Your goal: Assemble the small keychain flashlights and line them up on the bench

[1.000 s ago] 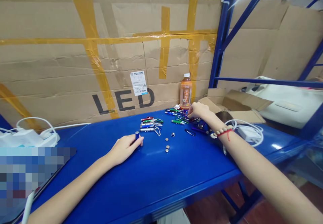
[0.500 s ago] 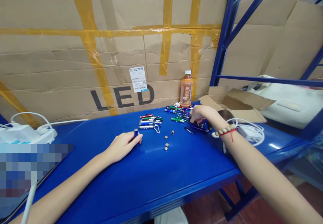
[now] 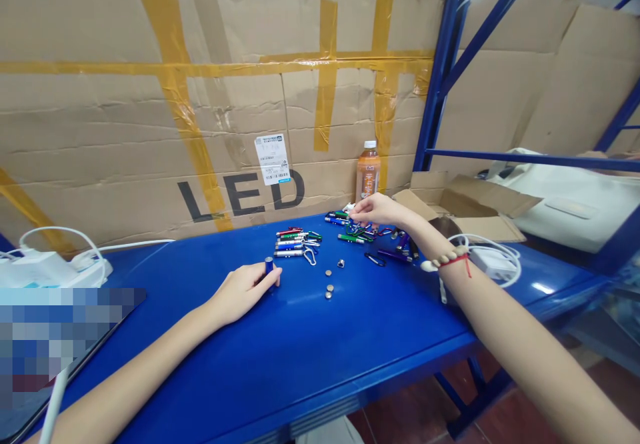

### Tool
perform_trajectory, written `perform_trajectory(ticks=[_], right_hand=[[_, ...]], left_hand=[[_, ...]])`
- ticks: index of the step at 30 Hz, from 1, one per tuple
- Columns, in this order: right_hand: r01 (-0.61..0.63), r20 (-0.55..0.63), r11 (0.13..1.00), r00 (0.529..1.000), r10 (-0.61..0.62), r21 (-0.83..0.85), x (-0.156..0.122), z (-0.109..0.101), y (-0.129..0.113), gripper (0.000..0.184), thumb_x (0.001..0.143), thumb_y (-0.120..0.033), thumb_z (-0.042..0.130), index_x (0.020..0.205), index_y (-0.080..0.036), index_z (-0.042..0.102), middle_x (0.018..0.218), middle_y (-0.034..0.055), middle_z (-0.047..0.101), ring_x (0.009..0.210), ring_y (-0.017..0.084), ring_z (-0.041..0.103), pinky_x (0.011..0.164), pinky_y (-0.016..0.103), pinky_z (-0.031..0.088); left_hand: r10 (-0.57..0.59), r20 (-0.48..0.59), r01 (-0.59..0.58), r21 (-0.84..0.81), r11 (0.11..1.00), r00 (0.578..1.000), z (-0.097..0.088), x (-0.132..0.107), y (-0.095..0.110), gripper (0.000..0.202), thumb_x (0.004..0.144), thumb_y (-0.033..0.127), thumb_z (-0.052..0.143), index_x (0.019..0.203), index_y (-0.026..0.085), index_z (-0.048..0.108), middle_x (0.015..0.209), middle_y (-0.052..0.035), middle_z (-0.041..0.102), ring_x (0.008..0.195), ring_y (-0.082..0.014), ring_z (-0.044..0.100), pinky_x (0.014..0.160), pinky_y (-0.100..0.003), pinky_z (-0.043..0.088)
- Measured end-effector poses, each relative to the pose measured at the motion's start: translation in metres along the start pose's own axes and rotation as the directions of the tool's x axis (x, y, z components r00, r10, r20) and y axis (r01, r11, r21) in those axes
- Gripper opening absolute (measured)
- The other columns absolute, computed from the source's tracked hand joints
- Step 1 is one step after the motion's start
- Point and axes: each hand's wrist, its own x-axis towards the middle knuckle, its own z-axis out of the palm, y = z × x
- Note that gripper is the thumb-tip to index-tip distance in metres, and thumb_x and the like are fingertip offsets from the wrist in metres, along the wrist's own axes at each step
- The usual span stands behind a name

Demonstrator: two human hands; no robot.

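Note:
My left hand (image 3: 245,289) rests on the blue table, closed around a short blue flashlight tube (image 3: 269,266) that stands upright with its silver end up. Over a loose pile of small keychain flashlights (image 3: 351,238) is my right hand (image 3: 377,209), fingertips pinched together; whether anything sits between them I cannot make out. Between the hands lie several button cells (image 3: 329,288) and a small silver metal part (image 3: 341,264). Beyond my left hand, several keychain flashlights (image 3: 290,245) in red, green and blue lie in a row, with carabiner clips at their right ends.
An orange drink bottle (image 3: 368,171) stands behind the pile, against a big cardboard box (image 3: 240,117). At right are an open carton (image 3: 480,214), a white charger with cable (image 3: 493,264) and a blue rack post (image 3: 435,97). A blurred-out screen (image 3: 60,351) and white plugs (image 3: 45,267) occupy the left.
My right hand has moved left and away from me, from the right side of the flashlight pile to its back near the bottle. My left hand keeps holding the tube in place.

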Motion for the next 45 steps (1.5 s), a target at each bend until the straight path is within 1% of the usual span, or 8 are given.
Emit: perform_trajectory(ticks=[3,7,15,22,31,34,40,45], right_hand=[[0.064,0.284,0.991,0.954,-0.094,0.114,-0.008,0.001,-0.006,0.032,0.075,-0.035,0.057,0.100,-0.014,0.061,0.089,0.0069,0.066,0.072,0.011,0.061,0.050,0.014,0.045],[0.071,0.676,0.985,0.719,-0.161,0.158,-0.016,0.006,-0.014,0.051,0.068,-0.045,0.063,0.110,-0.017,0.056,0.093,0.0055,0.065,0.071,0.012,0.063,0.052,0.018,0.048],[0.112,0.632,0.981,0.753,-0.186,0.155,-0.013,0.011,-0.015,0.047,0.070,-0.044,0.061,0.107,-0.016,0.056,0.095,0.0066,0.064,0.071,0.013,0.063,0.051,0.018,0.047],[0.209,0.484,0.978,0.854,-0.190,0.015,-0.009,0.018,-0.013,0.039,0.066,-0.038,0.065,0.097,-0.015,0.062,0.076,0.0025,0.064,0.060,0.009,0.057,0.050,0.017,0.046],[0.457,0.649,0.870,0.609,-0.457,0.184,-0.026,0.044,-0.036,0.050,0.055,-0.045,0.073,0.094,-0.015,0.068,0.076,0.0029,0.064,0.056,0.007,0.050,0.045,0.015,0.038],[0.511,0.621,0.831,0.584,-0.523,0.220,-0.029,0.057,-0.039,0.042,0.058,-0.043,0.071,0.089,-0.013,0.070,0.067,0.0023,0.063,0.051,0.006,0.047,0.044,0.016,0.036],[0.560,0.461,0.810,0.681,-0.569,0.173,-0.028,0.074,-0.048,0.032,0.067,-0.038,0.065,0.085,-0.011,0.070,0.063,0.0032,0.064,0.049,0.008,0.053,0.046,0.016,0.039],[0.610,0.283,0.792,0.757,-0.589,0.018,-0.028,0.082,-0.051,0.026,0.068,-0.039,0.064,0.076,-0.015,0.069,0.068,0.0023,0.066,0.052,0.009,0.057,0.050,0.017,0.040]], left_hand=[[0.005,0.002,-0.005,-0.002,1.000,1.000,0.000,0.000,0.000,0.048,0.086,0.051,0.022,0.077,0.021,0.059,0.078,-0.0001,0.063,0.077,-0.0177,0.057,0.072,-0.027,0.041],[0.007,-0.003,-0.007,0.016,1.000,1.000,0.000,0.000,0.000,0.047,0.087,0.050,0.022,0.075,0.021,0.058,0.077,0.0007,0.062,0.076,-0.0173,0.057,0.071,-0.026,0.040],[0.001,0.005,-0.001,-0.001,1.000,1.000,0.000,0.000,0.000,0.047,0.087,0.050,0.023,0.075,0.021,0.058,0.077,0.0011,0.062,0.076,-0.0172,0.056,0.071,-0.026,0.039],[-0.007,0.009,0.007,0.004,1.000,1.000,0.001,0.001,-0.001,0.045,0.088,0.049,0.024,0.076,0.021,0.058,0.077,0.0018,0.061,0.076,-0.0165,0.056,0.071,-0.026,0.038],[0.108,-0.044,-0.104,0.083,0.991,0.993,0.002,-0.002,0.000,0.038,0.089,0.046,0.028,0.084,0.020,0.056,0.086,0.0008,0.059,0.075,-0.0145,0.055,0.066,-0.024,0.039],[0.189,-0.072,-0.181,0.106,0.978,0.979,0.003,-0.003,0.001,0.034,0.089,0.043,0.031,0.089,0.022,0.057,0.093,0.0010,0.056,0.075,-0.0123,0.056,0.066,-0.021,0.039],[0.210,-0.119,-0.191,0.148,0.970,0.971,0.003,-0.005,0.002,0.029,0.089,0.040,0.034,0.113,0.027,0.047,0.104,0.0004,0.056,0.077,-0.0125,0.057,0.070,-0.023,0.042],[0.311,-0.089,-0.297,0.143,0.944,0.946,0.002,-0.007,0.001,0.022,0.091,0.028,0.033,0.106,0.024,0.049,0.100,-0.0004,0.057,0.082,-0.0112,0.057,0.068,-0.019,0.042]])
